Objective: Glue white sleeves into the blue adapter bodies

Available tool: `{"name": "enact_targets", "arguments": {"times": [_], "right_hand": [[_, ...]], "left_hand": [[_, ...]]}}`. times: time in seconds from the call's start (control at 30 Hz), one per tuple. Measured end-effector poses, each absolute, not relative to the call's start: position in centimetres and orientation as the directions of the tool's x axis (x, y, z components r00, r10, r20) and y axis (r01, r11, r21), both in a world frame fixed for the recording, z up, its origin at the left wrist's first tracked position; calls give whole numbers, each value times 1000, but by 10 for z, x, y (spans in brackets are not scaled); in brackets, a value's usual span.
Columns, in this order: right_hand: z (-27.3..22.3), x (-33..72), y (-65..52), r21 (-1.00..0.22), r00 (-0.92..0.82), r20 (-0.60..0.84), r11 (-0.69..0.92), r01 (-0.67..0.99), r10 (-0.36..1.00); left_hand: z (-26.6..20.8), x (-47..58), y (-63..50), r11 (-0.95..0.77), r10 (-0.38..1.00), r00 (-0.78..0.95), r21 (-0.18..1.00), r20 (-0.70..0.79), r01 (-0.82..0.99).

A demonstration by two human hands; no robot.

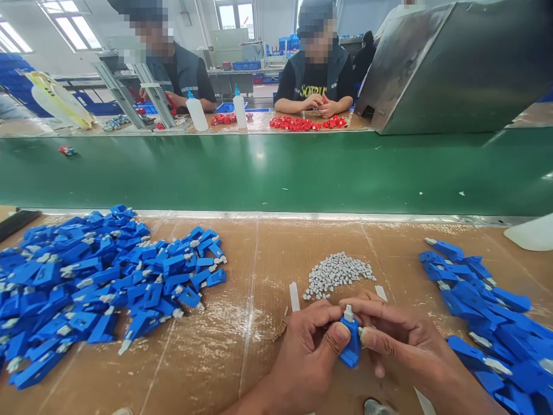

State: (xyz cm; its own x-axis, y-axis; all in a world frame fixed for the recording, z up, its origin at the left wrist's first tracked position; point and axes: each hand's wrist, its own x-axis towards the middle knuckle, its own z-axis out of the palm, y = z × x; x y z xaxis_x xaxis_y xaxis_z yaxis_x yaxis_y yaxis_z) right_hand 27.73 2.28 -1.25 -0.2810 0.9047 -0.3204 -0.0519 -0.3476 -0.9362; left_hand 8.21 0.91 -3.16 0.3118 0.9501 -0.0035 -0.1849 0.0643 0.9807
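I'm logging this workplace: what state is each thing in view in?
Blue plastic part: held, pale tip showing
Left hand: closed on that part
Right hand: closed on it too
Small grey pieces: loosely heaped
Left blue pile: jumbled, spread wide
Right blue pile: jumbled
Squeeze bottles: upright, blue tips on
Green belt: motion unclear
Red parts: heaped

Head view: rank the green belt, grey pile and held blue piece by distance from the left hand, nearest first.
1. Held blue piece: touching the left hand.
2. Grey pile: ahead, slightly right.
3. Green belt: beyond the grey pile.
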Motion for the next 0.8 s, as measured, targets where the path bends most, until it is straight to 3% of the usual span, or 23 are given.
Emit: {"name": "enact_targets", "arguments": {"times": [0.2,0.33,0.43,0.47,0.5,0.53,0.57,0.6,0.67,0.7,0.8], "right_hand": [[-25,284,28,-931,-326,-323,-360,-59,889],[-37,277,29,-964,-411,-204,-254,-72,889],[-29,287,33,-983,-408,-148,-178,-35,901],[-21,299,37,-990,-368,-142,-131,55,919],[-12,316,45,-983,-307,-133,-86,162,942],[-2,339,55,-927,-228,-105,-12,375,968],[8,365,68,-749,-94,-28,41,661,995],[16,392,83,-656,14,34,12,754,999],[27,441,116,-553,126,107,-47,832,986],[27,460,132,-517,143,118,-63,854,983],[17,481,169,-469,135,233,-10,883,963]], "left_hand": [[-37,80,8,1,965,262,992,31,-122],[-34,83,13,-116,954,271,991,131,-69],[-21,75,14,-216,942,288,967,170,136],[-16,66,14,-273,942,268,927,203,258],[-11,51,15,-334,939,222,853,263,401],[-6,31,17,-367,927,159,742,339,561],[-2,7,21,-369,889,79,605,450,706],[1,-20,25,-308,860,35,465,509,830],[5,-76,35,-59,849,-53,192,526,980],[7,-100,39,29,885,-73,102,459,994],[16,-128,41,150,897,-130,-13,422,989]]}}
